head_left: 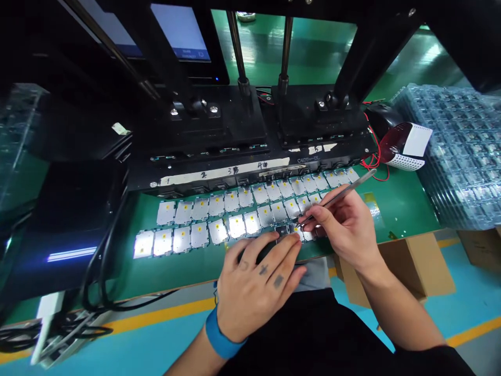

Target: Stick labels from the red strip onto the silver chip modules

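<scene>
My right hand (350, 230) is closed around thin metal tweezers (344, 193), pinched between thumb and fingers. Their tip points down at a small circuit board (296, 228) in the near row. My left hand (256, 290), with a blue wrist strap (222, 334), lies palm down at the table's front edge. Its fingers reach forward, partly spread, and the fingertips touch or hover over that board. Something dark shows beneath them; I cannot make out what. Two rows of silvery boards with yellow dots (199, 235) run across the green mat, some hidden by my hands.
A black test fixture (219, 172) with numbered tape stands behind the boards. Clear plastic trays (462, 151) are stacked at right, near red wires (376, 162). Black cables (107, 250) and a screen (182, 31) are at left. An open cardboard box (426, 266) sits below the table.
</scene>
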Motion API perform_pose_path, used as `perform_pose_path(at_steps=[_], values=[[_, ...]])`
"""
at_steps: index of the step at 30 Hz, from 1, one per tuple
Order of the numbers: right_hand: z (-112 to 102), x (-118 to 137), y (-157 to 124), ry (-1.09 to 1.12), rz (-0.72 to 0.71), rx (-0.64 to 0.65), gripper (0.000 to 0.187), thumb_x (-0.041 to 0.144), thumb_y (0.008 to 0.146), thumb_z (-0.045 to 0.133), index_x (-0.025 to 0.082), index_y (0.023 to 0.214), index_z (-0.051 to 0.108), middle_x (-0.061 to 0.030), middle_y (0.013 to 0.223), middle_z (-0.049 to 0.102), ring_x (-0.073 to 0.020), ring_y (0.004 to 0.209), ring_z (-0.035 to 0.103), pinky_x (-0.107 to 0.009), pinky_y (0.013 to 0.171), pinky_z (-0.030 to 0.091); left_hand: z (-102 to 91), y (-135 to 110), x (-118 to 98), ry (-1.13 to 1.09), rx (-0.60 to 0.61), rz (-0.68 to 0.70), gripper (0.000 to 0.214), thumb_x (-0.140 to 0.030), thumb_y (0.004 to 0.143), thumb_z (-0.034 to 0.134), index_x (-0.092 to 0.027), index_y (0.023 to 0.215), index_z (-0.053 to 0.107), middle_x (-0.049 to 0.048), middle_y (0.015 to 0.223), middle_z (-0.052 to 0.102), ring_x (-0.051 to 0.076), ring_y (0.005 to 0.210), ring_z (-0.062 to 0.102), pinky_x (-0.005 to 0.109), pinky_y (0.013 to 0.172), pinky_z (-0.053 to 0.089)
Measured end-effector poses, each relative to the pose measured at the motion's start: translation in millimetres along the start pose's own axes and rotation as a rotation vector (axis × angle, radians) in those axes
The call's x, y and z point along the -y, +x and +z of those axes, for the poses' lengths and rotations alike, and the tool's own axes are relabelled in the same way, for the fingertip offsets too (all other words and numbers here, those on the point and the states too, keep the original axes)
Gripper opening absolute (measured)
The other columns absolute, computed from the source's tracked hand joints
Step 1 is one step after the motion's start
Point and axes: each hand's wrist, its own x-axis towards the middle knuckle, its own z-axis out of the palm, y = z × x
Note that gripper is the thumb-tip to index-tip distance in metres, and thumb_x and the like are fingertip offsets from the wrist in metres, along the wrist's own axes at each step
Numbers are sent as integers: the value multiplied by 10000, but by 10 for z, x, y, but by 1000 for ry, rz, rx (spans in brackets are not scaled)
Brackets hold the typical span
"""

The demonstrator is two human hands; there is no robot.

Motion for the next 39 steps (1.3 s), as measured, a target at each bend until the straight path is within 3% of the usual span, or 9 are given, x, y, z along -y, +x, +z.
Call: perform_pose_path(at_steps=[16, 39], values=[[5, 3, -11, 11, -4, 15, 178, 331, 907, 707, 254, 888, 548, 38, 776, 752, -105, 605, 711, -217, 521, 555, -28, 21, -1, 0, 7, 10, 254, -304, 991, 581, -171, 1171, 701, 11, 1129, 776, 237, 1057, 605, 404, 874, 385], [-5, -25, -5, -36, -28, 41, 182, 352, 907, 708, 258, 885, 554, 23, 768, 734, -140, 624, 711, -289, 562, 588, -24, 30, -5, 0, 7, 12, 252, -297, 982, 596, -163, 1170, 699, 13, 1138, 774, 242, 1041, 614, 415, 893, 389]])
